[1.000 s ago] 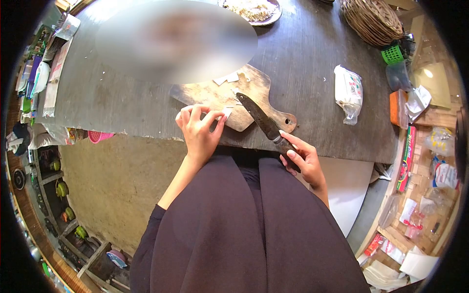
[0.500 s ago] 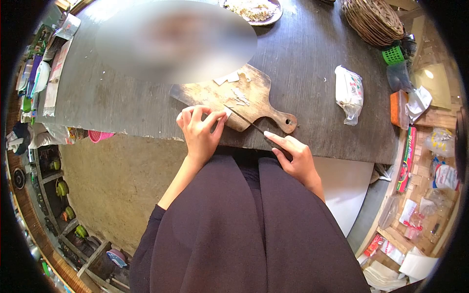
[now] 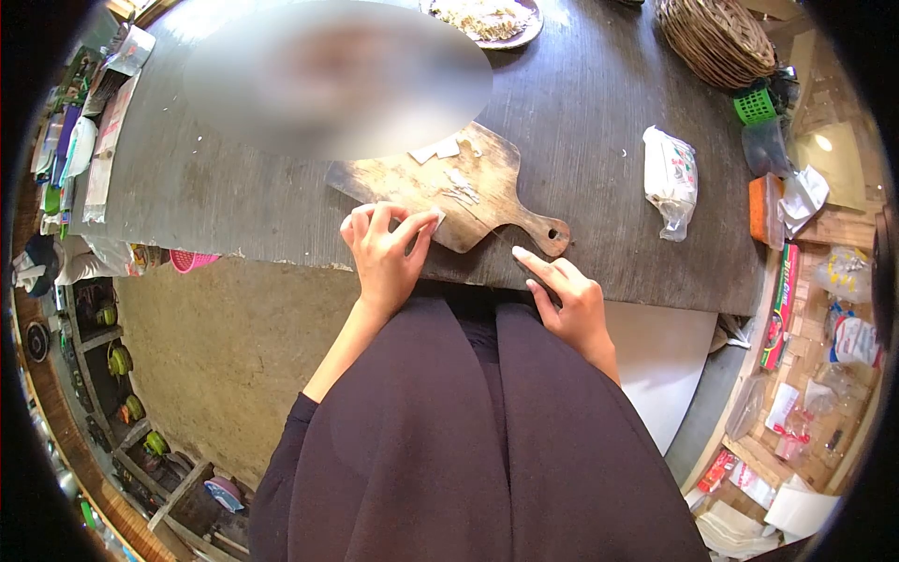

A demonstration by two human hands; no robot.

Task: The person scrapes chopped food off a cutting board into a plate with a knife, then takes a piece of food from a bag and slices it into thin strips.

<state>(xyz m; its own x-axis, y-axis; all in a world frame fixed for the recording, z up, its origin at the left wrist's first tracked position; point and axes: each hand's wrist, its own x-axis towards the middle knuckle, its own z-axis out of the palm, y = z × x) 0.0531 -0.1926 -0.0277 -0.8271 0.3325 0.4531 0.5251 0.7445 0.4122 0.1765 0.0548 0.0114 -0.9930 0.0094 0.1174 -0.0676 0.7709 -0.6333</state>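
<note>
A wooden cutting board (image 3: 496, 178) with a holed handle lies near the table's front edge. At its near left edge my left hand (image 3: 384, 260) pinches a small white piece (image 3: 438, 217) between thumb and fingers. My right hand (image 3: 567, 304) is closed around a knife, index finger stretched along it. The knife (image 3: 504, 245) shows only as a thin faint line, its blade nearly edge-on and its handle hidden by my fingers. Thin white strips (image 3: 460, 187) lie mid-board. Behind them are larger flat white pieces (image 3: 435, 150), partly covered by a blurred patch.
On the dark table (image 3: 590, 150) are a white plastic packet (image 3: 670, 181) to the right and a plate of shredded food (image 3: 482, 21) at the back. A woven basket stack (image 3: 716, 39) stands back right. Beside it sit a green basket (image 3: 754, 106) and an orange container (image 3: 765, 208).
My right hand has shifted slightly right, and the knife, earlier a dark blade beside the white piece, now barely shows. The left hand stays almost in place, still pinching the piece.
</note>
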